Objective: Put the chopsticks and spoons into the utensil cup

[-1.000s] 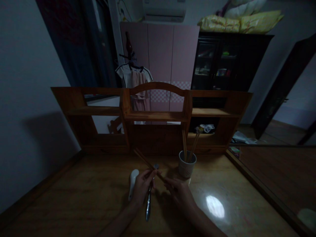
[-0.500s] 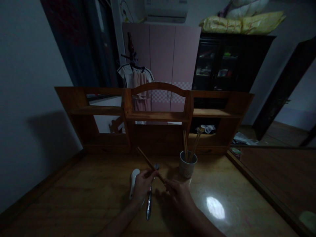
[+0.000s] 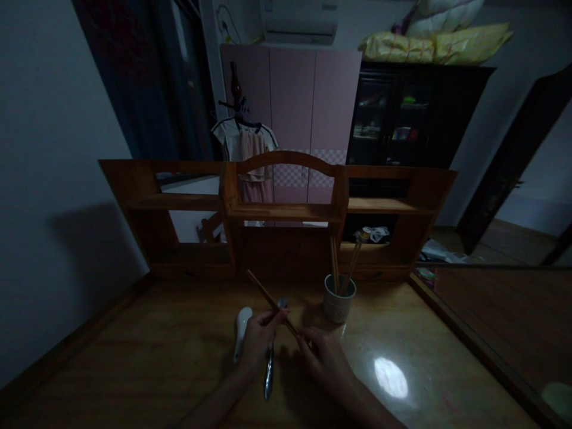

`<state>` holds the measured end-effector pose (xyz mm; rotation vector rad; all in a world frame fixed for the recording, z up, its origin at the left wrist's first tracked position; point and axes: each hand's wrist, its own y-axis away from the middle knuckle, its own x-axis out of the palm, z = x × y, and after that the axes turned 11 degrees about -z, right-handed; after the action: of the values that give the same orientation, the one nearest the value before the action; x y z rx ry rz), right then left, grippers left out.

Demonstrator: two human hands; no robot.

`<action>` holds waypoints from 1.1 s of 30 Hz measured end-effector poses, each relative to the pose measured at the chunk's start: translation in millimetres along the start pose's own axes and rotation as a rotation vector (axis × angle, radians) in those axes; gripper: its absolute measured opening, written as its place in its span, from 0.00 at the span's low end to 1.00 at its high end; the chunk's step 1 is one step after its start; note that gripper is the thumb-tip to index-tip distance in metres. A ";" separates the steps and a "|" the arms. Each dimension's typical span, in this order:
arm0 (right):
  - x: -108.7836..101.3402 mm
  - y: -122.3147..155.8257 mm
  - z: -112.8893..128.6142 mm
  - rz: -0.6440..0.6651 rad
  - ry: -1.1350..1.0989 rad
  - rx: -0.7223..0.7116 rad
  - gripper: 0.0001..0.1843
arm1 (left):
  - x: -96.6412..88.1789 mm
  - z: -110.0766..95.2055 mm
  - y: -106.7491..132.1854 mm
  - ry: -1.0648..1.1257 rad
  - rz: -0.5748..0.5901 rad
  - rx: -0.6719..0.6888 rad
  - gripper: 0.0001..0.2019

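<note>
My left hand (image 3: 260,336) pinches the chopsticks (image 3: 263,290) midway | my right hand (image 3: 325,356) grips their near end | settled: other chopsticks (image 3: 335,262) in cup (image 3: 336,308), white spoon (image 3: 243,320), metal spoon (image 3: 269,375) on desk (image 3: 134,345) | unfinished, I judge: held chopsticks, above desk

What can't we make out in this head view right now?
Head view:
Near ends of held chopsticks: hidden by right hand.
Middle of metal spoon: covered by left hand.
Lower ends of standing chopsticks: behind wall of cup.
Cup's markings: too small, dim.
</note>
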<state>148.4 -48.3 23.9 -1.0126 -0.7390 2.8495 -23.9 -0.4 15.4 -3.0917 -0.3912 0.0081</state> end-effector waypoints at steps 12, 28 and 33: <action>4.1 -1.1 -8.8 0.052 0.025 -0.025 0.09 | -1.9 0.3 3.2 -0.109 -0.079 0.193 0.20; 6.5 -2.0 -13.2 0.071 0.104 0.004 0.05 | -1.6 -0.6 7.3 -0.072 0.015 0.110 0.25; 2.8 -1.6 -12.4 0.021 0.091 0.005 0.05 | -0.8 2.0 6.6 -0.057 0.039 0.116 0.26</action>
<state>153.4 -41.1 14.5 -1.1473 -0.7168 2.7998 -23.1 -6.9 13.2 -2.9896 -0.3194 0.1159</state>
